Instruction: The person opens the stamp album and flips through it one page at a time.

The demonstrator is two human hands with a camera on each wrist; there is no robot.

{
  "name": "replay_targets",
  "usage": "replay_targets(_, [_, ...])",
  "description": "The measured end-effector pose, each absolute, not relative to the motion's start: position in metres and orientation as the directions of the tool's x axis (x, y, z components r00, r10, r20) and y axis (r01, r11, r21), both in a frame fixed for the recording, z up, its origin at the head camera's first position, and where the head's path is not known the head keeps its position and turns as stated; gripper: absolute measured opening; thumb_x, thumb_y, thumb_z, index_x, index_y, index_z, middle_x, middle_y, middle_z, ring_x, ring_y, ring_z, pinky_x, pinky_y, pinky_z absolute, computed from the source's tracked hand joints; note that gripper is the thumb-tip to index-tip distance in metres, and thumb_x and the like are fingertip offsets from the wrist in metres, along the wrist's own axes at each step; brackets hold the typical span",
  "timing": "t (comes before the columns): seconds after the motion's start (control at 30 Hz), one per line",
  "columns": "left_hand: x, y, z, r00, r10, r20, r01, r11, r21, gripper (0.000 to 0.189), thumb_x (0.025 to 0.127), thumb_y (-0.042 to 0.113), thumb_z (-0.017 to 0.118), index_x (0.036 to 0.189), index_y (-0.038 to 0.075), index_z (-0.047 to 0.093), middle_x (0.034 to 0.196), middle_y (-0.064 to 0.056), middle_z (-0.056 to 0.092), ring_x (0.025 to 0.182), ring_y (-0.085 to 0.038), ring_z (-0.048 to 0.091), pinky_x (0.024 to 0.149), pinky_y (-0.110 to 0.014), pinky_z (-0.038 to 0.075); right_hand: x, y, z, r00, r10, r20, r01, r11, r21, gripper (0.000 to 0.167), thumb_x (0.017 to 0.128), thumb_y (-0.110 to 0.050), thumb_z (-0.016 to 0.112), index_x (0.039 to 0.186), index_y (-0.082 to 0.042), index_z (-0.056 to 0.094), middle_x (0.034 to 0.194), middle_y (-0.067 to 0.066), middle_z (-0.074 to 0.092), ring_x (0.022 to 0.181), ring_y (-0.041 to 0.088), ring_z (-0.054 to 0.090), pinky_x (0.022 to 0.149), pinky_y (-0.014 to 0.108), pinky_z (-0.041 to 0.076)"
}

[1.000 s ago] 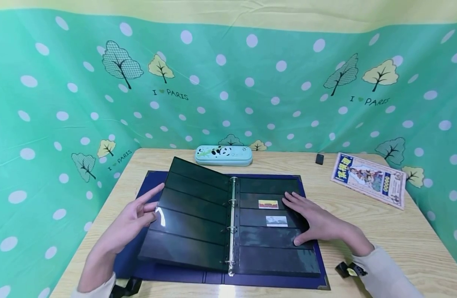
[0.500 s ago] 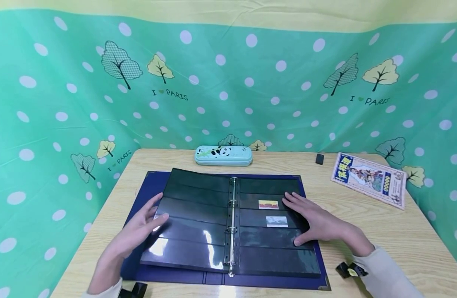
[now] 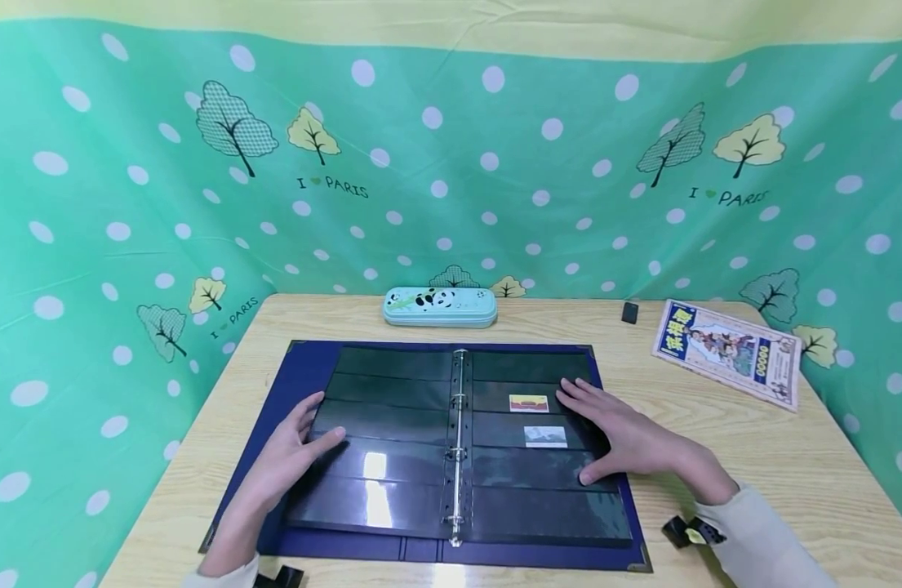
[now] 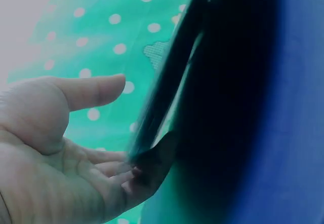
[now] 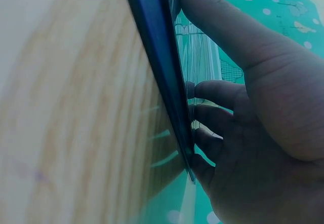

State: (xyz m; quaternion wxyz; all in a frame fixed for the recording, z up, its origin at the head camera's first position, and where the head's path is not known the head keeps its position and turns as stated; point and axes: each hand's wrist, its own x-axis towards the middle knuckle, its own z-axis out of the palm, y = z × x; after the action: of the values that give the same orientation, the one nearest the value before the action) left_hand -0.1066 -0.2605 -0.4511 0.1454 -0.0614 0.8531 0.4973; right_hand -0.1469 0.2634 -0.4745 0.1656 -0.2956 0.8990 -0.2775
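A dark blue ring binder (image 3: pixel 421 549) of black pocket pages lies spread on the table. My left hand (image 3: pixel 277 457) is at the outer edge of the left page (image 3: pixel 392 416). In the left wrist view, the fingers (image 4: pixel 114 171) reach under that page's edge and the thumb stands straight, apart from it. My right hand (image 3: pixel 630 433) rests with spread fingers on the outer part of the right page (image 3: pixel 546 514). Two small picture cards that look like stamps, a yellow-red one (image 3: pixel 528 403) and a grey one (image 3: pixel 545 437), sit in its pockets.
Behind the binder is a light blue pencil case (image 3: pixel 439 307) with pandas. A small black object (image 3: pixel 630 313) and a printed booklet (image 3: pixel 730 351) lie at the back right. Metal rings run down the binder's spine (image 3: pixel 458 482). A polka-dot curtain (image 3: pixel 451 163) surrounds the wooden table (image 3: pixel 722 457).
The left page, tilted up a second ago, has come down nearly flat onto the left cover. My left hand has moved right and its thumb has come off the page. The right hand stays put.
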Motion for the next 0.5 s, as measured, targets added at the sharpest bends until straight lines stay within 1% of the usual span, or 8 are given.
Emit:
replay_targets(0.1, [-0.105,-0.258,-0.456,-0.962,0.01,-0.275,-0.228,0.53,0.817,0.089,0.109,0.027,0.074,0.174,-0.004,0.021,0.177,-0.037,0.02,0.162,-0.058,0.026,0.126,-0.07,0.034,-0.147,0.264,-0.475,-0.77,-0.624,-0.13,-0.441,0.669,-0.598,0.124,0.081,-0.064,0.092,0.173,-0.003,0.035,0.182,0.025,0.022,0.165,0.056,0.014,0.123,0.081,0.023])
replay_targets(0.17, [-0.105,-0.256,-0.461,-0.968,0.007,-0.25,-0.205,0.549,0.81,0.087,0.11,0.027,0.073,0.172,-0.008,0.023,0.177,-0.035,0.02,0.161,-0.056,0.027,0.126,-0.069,0.035,-0.147,0.264,-0.476,-0.772,-0.623,-0.13,-0.44,0.67,-0.598,0.124,0.081,-0.064,0.092,0.173,-0.002,0.036,0.182,0.025,0.021,0.165,0.056,0.014,0.123,0.081,0.023])
replay_targets(0.3, [-0.103,-0.255,-0.469,-0.977,0.004,-0.215,-0.173,0.58,0.796,0.084,0.111,0.026,0.072,0.169,-0.012,0.026,0.179,-0.033,0.011,0.16,-0.058,0.028,0.123,-0.067,0.04,-0.147,0.265,-0.476,-0.774,-0.62,-0.131,-0.437,0.672,-0.598,0.124,0.081,-0.064,0.093,0.173,-0.003,0.035,0.182,0.024,0.022,0.165,0.056,0.014,0.123,0.081,0.024])
replay_targets(0.4, [-0.103,-0.255,-0.473,-0.979,-0.009,-0.202,-0.168,0.592,0.788,0.084,0.11,0.026,0.074,0.168,-0.013,0.028,0.181,-0.031,0.004,0.159,-0.061,0.028,0.121,-0.068,0.043,-0.147,0.264,-0.477,-0.772,-0.621,-0.133,-0.437,0.671,-0.599,0.124,0.081,-0.064,0.092,0.173,-0.003,0.035,0.182,0.024,0.021,0.165,0.056,0.014,0.123,0.081,0.024])
replay_targets(0.5, [-0.103,-0.255,-0.477,-0.981,-0.011,-0.192,-0.16,0.603,0.781,0.089,0.107,0.028,0.077,0.168,-0.013,0.028,0.182,-0.03,-0.001,0.161,-0.06,0.025,0.123,-0.069,0.038,-0.147,0.264,-0.476,-0.771,-0.622,-0.135,-0.436,0.671,-0.6,0.124,0.081,-0.064,0.092,0.173,-0.003,0.035,0.182,0.024,0.021,0.165,0.056,0.013,0.123,0.081,0.023])
